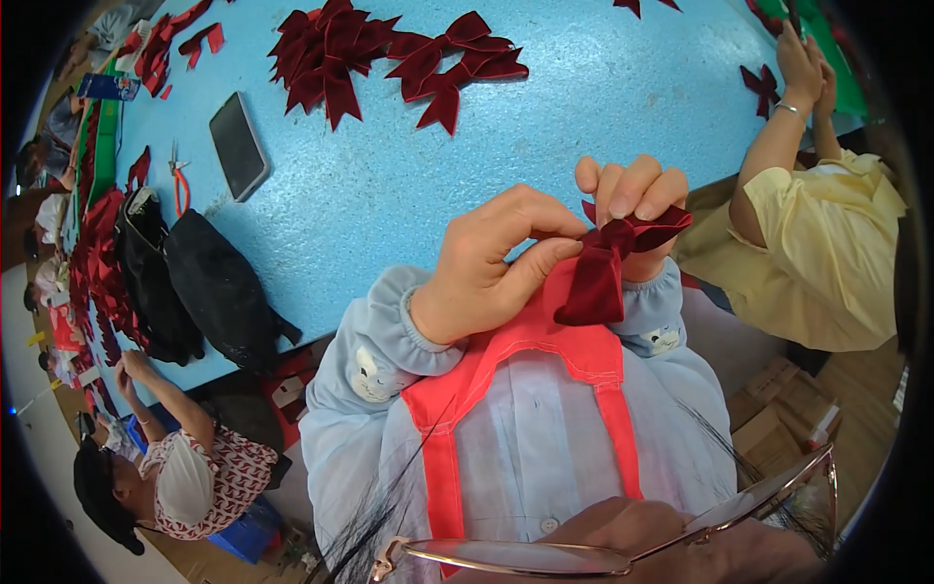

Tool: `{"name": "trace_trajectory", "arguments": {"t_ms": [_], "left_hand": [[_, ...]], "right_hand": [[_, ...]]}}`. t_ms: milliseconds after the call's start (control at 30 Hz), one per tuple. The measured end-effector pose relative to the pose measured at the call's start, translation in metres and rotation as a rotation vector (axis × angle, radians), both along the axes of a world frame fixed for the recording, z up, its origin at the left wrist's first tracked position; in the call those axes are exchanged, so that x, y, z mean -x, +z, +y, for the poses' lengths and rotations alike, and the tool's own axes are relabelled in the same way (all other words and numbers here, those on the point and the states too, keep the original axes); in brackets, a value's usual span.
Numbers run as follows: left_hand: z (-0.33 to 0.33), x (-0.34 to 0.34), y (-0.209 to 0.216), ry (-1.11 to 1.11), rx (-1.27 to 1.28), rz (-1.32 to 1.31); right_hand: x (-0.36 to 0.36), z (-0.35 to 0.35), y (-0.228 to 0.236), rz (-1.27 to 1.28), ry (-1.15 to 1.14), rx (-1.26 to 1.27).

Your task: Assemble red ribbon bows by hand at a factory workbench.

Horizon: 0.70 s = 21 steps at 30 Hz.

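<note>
Both hands hold a dark red velvet bow (595, 282) in front of my chest, near the table's front edge. My left hand (501, 258) pinches the bow by its centre, thumb and forefinger together. My right hand (642, 200) grips the loop on the other side, its fingers curled over the top. Part of the right palm is hidden behind the ribbon. Farther back on the blue table (545, 127) lies a pile of finished-looking red bows (331, 54), with a few more bows (457, 63) beside it.
A phone (238, 146), orange-handled cutters (179, 180) and black bags (219, 282) lie on the left. Red ribbon pieces (102, 263) heap along the left edge. Co-workers sit to the right (808, 234) and lower left (209, 467). Cardboard boxes (788, 409) stand at lower right.
</note>
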<state>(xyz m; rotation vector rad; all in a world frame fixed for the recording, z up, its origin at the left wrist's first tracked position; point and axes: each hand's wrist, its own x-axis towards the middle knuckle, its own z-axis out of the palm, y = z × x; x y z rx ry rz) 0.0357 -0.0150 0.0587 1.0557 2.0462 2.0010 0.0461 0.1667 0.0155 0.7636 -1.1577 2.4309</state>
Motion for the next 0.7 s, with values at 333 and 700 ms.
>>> {"name": "trace_trajectory", "arguments": {"t_ms": [333,700], "left_hand": [[0.026,0.002,0.014,0.058,-0.084,0.251],[0.025,0.005,0.014,0.032,-0.044,0.355]], "right_hand": [[0.007,-0.004,-0.004,0.138,-0.085,0.034],[0.001,-0.017,-0.003,0.166,-0.304,-0.033]]}}
